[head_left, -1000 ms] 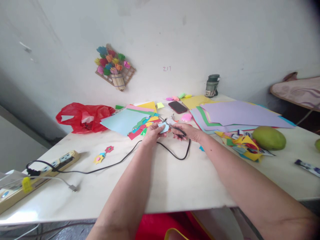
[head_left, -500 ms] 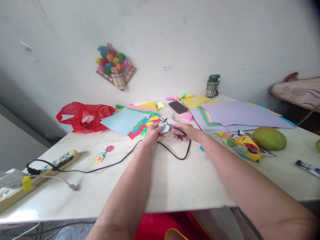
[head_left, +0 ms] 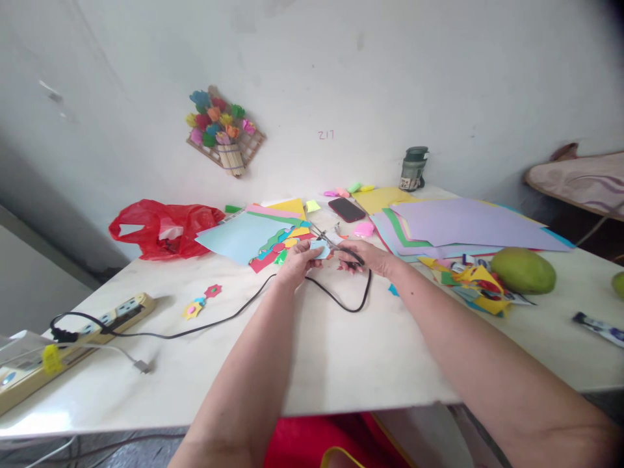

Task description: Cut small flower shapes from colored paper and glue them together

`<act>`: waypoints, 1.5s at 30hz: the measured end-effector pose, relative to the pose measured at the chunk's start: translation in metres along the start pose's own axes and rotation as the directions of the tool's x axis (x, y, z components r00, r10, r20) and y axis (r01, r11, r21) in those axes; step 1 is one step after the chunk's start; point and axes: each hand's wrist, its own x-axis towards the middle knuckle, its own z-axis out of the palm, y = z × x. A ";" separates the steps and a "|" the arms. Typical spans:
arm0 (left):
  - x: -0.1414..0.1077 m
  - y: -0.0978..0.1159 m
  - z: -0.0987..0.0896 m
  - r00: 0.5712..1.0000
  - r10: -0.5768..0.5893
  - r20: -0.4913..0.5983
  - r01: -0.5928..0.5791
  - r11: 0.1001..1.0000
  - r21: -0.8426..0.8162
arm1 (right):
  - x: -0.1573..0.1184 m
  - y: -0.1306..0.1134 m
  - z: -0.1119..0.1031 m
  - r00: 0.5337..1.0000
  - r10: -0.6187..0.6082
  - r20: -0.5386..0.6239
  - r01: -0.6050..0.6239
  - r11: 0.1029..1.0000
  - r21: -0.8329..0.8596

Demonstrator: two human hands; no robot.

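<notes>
Between finger and thumb, my left hand [head_left: 298,263] pinches a small piece of light blue paper [head_left: 319,248]. My right hand [head_left: 363,257] is closed round the dark handles of a pair of scissors [head_left: 322,234]. The blades point up and to the left, at the far edge of the blue piece. Whether they touch the paper I cannot tell. Just beyond my left hand lie coloured paper cutouts [head_left: 277,246] with wavy edges. A black cord [head_left: 336,300] runs across the table below both hands.
A red plastic bag [head_left: 166,227] and a power strip [head_left: 117,315] are on the left. Paper flowers [head_left: 213,290] lie near the cord. At the back are a phone [head_left: 346,209] and a bottle [head_left: 414,169]. Coloured sheets [head_left: 468,221], paper scraps [head_left: 480,286] and a green mango [head_left: 524,270] fill the right.
The scissor blades look a little more spread and stand slightly farther up and left of the blue paper. Both hands stay almost in the same place.
</notes>
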 end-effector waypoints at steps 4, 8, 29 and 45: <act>0.000 0.000 -0.001 0.999 -0.044 0.026 0.044 0.999 0.012 | 0.004 0.006 -0.001 0.997 -0.031 -0.066 0.036 0.996 0.083; 0.000 0.001 0.000 0.995 -0.088 0.049 0.086 0.995 0.044 | 0.007 0.008 -0.001 0.981 -0.073 -0.179 0.106 0.978 0.182; 0.001 -0.002 0.005 0.997 -0.074 0.029 0.067 0.979 0.194 | 0.011 0.002 0.002 0.933 -0.152 -0.325 0.199 0.973 0.119; 0.005 -0.006 0.002 0.998 0.004 -0.063 -0.002 1.000 0.030 | 0.006 0.001 0.000 0.953 -0.028 -0.300 0.067 0.990 0.121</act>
